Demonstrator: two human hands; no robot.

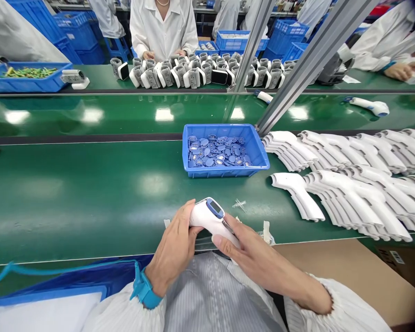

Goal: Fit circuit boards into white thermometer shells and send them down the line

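My left hand (174, 244) and my right hand (249, 251) together hold a white thermometer shell (210, 220) with a blue-framed window on top, just above the near edge of the green table (90, 198). Fingers of both hands are wrapped round it; the left grips its head end, the right its handle. A blue wrist strap (143, 288) circles my left wrist. Straight ahead stands a blue bin (224, 171) filled with small blue display parts (216, 151).
Rows of white thermometer shells (349, 184) lie stacked at the right. Beyond a green conveyor belt (124, 113), a person in white works behind several grey-white devices (200, 71). Slanted metal bars (307, 60) cross the view. A blue tray (27, 76) sits far left.
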